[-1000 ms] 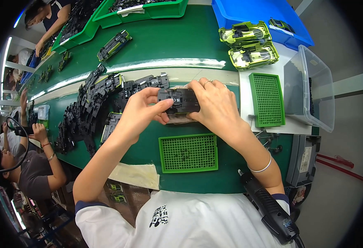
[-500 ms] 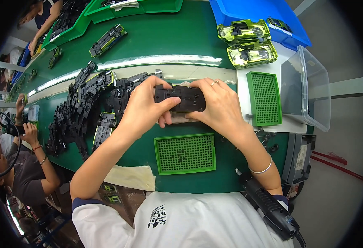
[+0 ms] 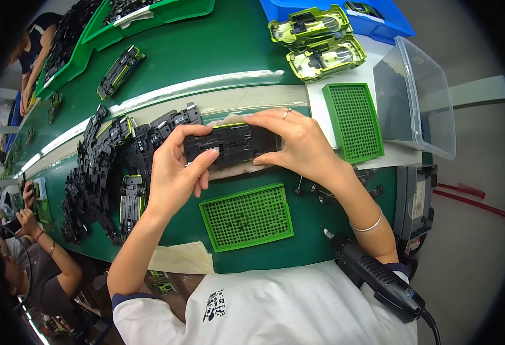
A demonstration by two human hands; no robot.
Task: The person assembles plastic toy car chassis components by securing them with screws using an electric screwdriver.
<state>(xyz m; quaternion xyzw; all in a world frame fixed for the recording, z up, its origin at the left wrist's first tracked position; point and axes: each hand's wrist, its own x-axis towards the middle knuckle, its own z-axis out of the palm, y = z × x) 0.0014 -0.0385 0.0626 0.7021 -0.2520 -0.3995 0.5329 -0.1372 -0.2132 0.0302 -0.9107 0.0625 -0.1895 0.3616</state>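
Both my hands hold a black toy car chassis (image 3: 232,144), underside up, above the green bench. My left hand (image 3: 175,175) grips its left end, thumb pressed on the underside. My right hand (image 3: 298,144), with a ring on one finger, wraps the right end. Under the chassis lies a beige pad (image 3: 244,170). A green perforated tray (image 3: 247,217) sits just in front of my hands.
A heap of black chassis parts (image 3: 100,172) lies at the left. Two lime-green toy car bodies (image 3: 321,43) rest by a blue bin (image 3: 373,17). Another green perforated tray (image 3: 353,122) and a clear tub (image 3: 416,100) stand right. A black electric screwdriver (image 3: 379,279) lies near. Other people work at left.
My hands have lifted and turned the chassis slightly, so its underside faces me more squarely. My left thumb has shifted onto it.
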